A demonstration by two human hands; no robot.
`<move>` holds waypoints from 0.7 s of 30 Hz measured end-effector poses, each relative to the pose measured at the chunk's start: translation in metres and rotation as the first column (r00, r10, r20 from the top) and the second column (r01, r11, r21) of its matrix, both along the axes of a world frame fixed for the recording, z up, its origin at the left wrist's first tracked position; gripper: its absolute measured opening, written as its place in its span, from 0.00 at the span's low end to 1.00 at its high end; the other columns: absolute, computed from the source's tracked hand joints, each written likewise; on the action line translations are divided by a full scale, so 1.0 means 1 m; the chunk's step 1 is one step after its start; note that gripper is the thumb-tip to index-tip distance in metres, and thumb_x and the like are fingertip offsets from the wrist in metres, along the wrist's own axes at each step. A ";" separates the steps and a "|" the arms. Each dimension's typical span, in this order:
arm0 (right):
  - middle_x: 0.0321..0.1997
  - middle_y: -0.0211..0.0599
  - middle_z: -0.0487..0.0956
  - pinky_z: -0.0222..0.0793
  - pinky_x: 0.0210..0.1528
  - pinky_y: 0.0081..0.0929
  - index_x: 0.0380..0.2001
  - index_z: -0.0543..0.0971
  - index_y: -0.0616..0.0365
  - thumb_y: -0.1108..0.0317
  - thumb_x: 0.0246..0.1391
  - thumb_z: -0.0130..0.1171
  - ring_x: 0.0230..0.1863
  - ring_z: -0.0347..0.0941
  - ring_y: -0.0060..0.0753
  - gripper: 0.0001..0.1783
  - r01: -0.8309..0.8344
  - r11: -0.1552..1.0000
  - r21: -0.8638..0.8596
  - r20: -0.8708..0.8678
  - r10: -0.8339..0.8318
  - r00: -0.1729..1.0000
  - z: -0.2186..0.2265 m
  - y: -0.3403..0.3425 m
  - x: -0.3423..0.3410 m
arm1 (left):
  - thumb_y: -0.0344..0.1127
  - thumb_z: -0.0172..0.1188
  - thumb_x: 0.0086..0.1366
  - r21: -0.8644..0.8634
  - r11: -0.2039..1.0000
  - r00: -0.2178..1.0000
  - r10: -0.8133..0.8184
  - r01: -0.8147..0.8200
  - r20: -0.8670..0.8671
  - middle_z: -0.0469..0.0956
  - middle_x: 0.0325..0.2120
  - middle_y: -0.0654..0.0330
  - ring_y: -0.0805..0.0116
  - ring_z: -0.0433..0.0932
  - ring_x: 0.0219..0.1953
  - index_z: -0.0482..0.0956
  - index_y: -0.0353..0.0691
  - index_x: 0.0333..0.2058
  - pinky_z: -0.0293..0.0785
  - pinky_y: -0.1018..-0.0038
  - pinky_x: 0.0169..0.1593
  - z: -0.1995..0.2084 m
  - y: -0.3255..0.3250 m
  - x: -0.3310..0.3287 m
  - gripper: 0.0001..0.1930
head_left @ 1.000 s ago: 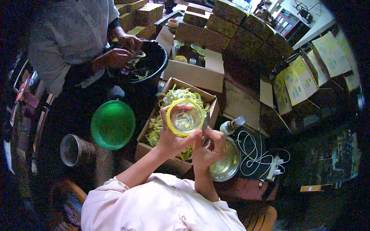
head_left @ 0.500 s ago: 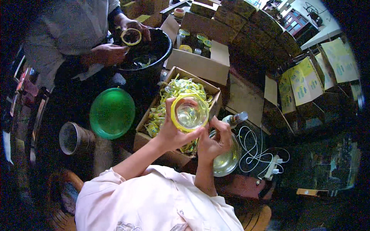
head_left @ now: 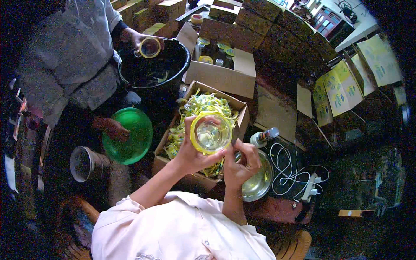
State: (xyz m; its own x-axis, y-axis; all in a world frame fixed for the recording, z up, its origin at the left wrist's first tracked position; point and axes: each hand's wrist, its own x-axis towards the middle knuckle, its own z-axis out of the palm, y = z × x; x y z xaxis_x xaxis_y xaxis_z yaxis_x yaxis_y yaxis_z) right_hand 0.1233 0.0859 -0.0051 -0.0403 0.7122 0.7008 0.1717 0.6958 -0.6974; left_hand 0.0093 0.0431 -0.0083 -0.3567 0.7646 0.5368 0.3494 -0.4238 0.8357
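In front of my chest, above an open carton, my left hand [head_left: 187, 149] is wrapped round a clear round jar [head_left: 211, 133] with a yellow band about its rim. The jar's round opening faces up toward me. My right hand [head_left: 242, 164] is just to the right of the jar, its fingers bent and pressed together close to the band. Whether anything small is pinched there cannot be made out. Beneath both hands the cardboard carton [head_left: 244, 113] is heaped with crumpled yellow-green plastic strips [head_left: 206, 102].
Beside my right wrist is a glass bowl [head_left: 259, 184], with a bottle [head_left: 264, 136] and a white cable and power strip [head_left: 310, 187] beyond. A co-worker holds another jar [head_left: 149, 47] over a black tub [head_left: 189, 58], one hand above a green basin [head_left: 138, 149]. Cartons [head_left: 240, 82] stand behind.
The co-worker's one hand has moved from the jar down to the green basin. My hands keep nearly the same hold on my jar; the whole view has shifted slightly.
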 end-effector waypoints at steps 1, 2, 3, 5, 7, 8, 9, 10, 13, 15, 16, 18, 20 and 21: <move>0.21 0.31 0.73 0.60 0.23 0.15 0.23 0.75 0.60 0.81 0.33 0.61 0.22 0.67 0.21 0.09 0.005 1.000 0.007 0.009 -0.005 1.000 0.000 -0.001 -0.001 | 0.36 0.67 0.41 0.016 1.000 1.000 -0.007 0.007 0.007 0.62 0.39 0.56 0.64 0.66 0.44 0.54 0.36 0.44 0.62 0.70 0.49 0.000 0.001 -0.001 0.35; 0.20 0.31 0.73 0.60 0.23 0.16 0.23 0.75 0.60 0.81 0.33 0.60 0.22 0.67 0.21 0.09 0.007 1.000 0.011 0.023 -0.007 1.000 0.000 -0.002 -0.001 | 0.36 0.67 0.41 0.031 0.999 1.000 -0.011 0.010 0.018 0.62 0.39 0.56 0.63 0.66 0.44 0.54 0.36 0.44 0.62 0.69 0.49 0.000 0.001 -0.001 0.35; 0.20 0.31 0.73 0.60 0.23 0.16 0.23 0.75 0.60 0.81 0.33 0.60 0.22 0.67 0.21 0.09 0.005 1.000 0.012 0.023 -0.005 1.000 0.001 -0.003 0.000 | 0.36 0.67 0.41 0.032 0.999 1.000 -0.009 0.008 0.018 0.62 0.39 0.56 0.63 0.66 0.44 0.54 0.36 0.44 0.62 0.69 0.49 0.000 -0.001 -0.003 0.35; 0.20 0.32 0.72 0.60 0.22 0.16 0.23 0.75 0.60 0.81 0.33 0.60 0.21 0.67 0.21 0.09 0.032 0.999 -0.006 0.074 -0.032 0.997 0.004 -0.004 0.000 | 0.36 0.67 0.40 -0.010 0.999 0.998 -0.034 0.034 -0.047 0.64 0.41 0.56 0.64 0.66 0.46 0.52 0.39 0.47 0.61 0.69 0.51 -0.001 -0.004 -0.006 0.38; 0.20 0.31 0.72 0.59 0.22 0.15 0.23 0.75 0.59 0.82 0.32 0.60 0.21 0.67 0.21 0.10 0.032 0.999 0.020 0.062 -0.033 0.998 0.007 -0.004 -0.002 | 0.36 0.67 0.40 0.000 0.999 0.997 -0.047 0.047 -0.056 0.63 0.40 0.56 0.64 0.65 0.45 0.52 0.39 0.45 0.61 0.69 0.51 0.002 -0.003 -0.008 0.37; 0.20 0.31 0.72 0.59 0.21 0.15 0.23 0.75 0.59 0.82 0.32 0.60 0.21 0.67 0.21 0.10 0.035 0.998 0.047 0.054 -0.038 0.998 0.006 -0.003 -0.003 | 0.36 0.67 0.40 0.009 0.998 0.996 -0.062 0.063 -0.061 0.63 0.39 0.55 0.63 0.65 0.44 0.52 0.38 0.44 0.61 0.70 0.50 0.002 -0.002 -0.008 0.36; 0.20 0.31 0.72 0.59 0.21 0.15 0.23 0.75 0.59 0.82 0.32 0.60 0.21 0.67 0.21 0.10 0.034 0.999 0.042 0.057 -0.036 0.998 0.007 -0.004 -0.002 | 0.36 0.67 0.40 0.004 0.998 0.996 -0.061 0.062 -0.058 0.63 0.39 0.55 0.63 0.65 0.44 0.52 0.38 0.44 0.61 0.70 0.50 0.001 -0.003 -0.008 0.36; 0.21 0.31 0.73 0.59 0.21 0.16 0.23 0.75 0.59 0.82 0.32 0.60 0.21 0.67 0.21 0.10 0.063 0.998 0.024 0.100 -0.065 0.993 0.008 -0.004 -0.002 | 0.36 0.67 0.41 -0.009 0.997 0.993 -0.075 0.075 -0.095 0.63 0.39 0.55 0.63 0.65 0.44 0.52 0.38 0.44 0.60 0.69 0.50 0.001 -0.004 -0.008 0.36; 0.21 0.31 0.73 0.60 0.22 0.16 0.24 0.75 0.59 0.82 0.32 0.61 0.22 0.67 0.21 0.10 0.059 0.998 -0.001 0.107 -0.058 0.993 0.007 0.000 0.000 | 0.37 0.67 0.41 -0.007 0.993 0.989 -0.118 0.118 -0.084 0.63 0.39 0.55 0.62 0.65 0.45 0.51 0.38 0.45 0.60 0.69 0.51 -0.001 -0.003 -0.006 0.37; 0.22 0.31 0.74 0.62 0.25 0.16 0.24 0.75 0.60 0.83 0.33 0.61 0.22 0.68 0.22 0.10 -0.006 1.000 -0.017 0.043 0.007 0.999 0.003 0.006 0.000 | 0.37 0.67 0.41 -0.021 0.994 0.985 -0.106 0.104 -0.137 0.61 0.39 0.55 0.62 0.64 0.46 0.52 0.37 0.47 0.60 0.70 0.51 -0.002 -0.002 -0.011 0.38; 0.22 0.31 0.74 0.62 0.25 0.16 0.24 0.75 0.60 0.83 0.33 0.61 0.22 0.68 0.22 0.10 -0.005 1.000 -0.023 0.047 0.006 0.999 0.003 0.004 0.002 | 0.37 0.67 0.41 -0.027 0.994 0.985 -0.108 0.105 -0.132 0.61 0.39 0.55 0.62 0.64 0.46 0.52 0.37 0.47 0.60 0.70 0.51 -0.005 -0.002 -0.012 0.38; 0.23 0.36 0.76 0.68 0.28 0.22 0.24 0.77 0.59 0.82 0.32 0.61 0.24 0.73 0.30 0.11 -0.016 0.999 -0.039 0.104 0.020 0.994 0.005 0.002 0.004 | 0.37 0.67 0.40 -0.023 0.991 0.991 -0.130 0.129 -0.042 0.60 0.40 0.55 0.62 0.64 0.47 0.53 0.36 0.47 0.60 0.70 0.51 -0.009 0.000 -0.014 0.38; 0.23 0.34 0.75 0.66 0.27 0.21 0.24 0.76 0.59 0.83 0.32 0.60 0.23 0.71 0.27 0.11 -0.002 1.000 -0.026 0.083 0.004 0.996 0.003 0.001 0.002 | 0.38 0.67 0.41 -0.032 0.991 0.991 -0.128 0.127 -0.043 0.60 0.40 0.55 0.62 0.64 0.46 0.53 0.36 0.47 0.61 0.70 0.50 -0.008 0.000 -0.015 0.38; 0.22 0.33 0.74 0.63 0.26 0.19 0.24 0.76 0.60 0.84 0.32 0.59 0.23 0.69 0.24 0.11 0.012 1.000 -0.012 0.062 -0.011 0.998 0.002 0.001 0.001 | 0.38 0.68 0.40 -0.017 0.991 0.986 -0.133 0.132 -0.100 0.61 0.40 0.55 0.62 0.65 0.46 0.52 0.36 0.47 0.61 0.71 0.50 -0.005 0.000 -0.015 0.39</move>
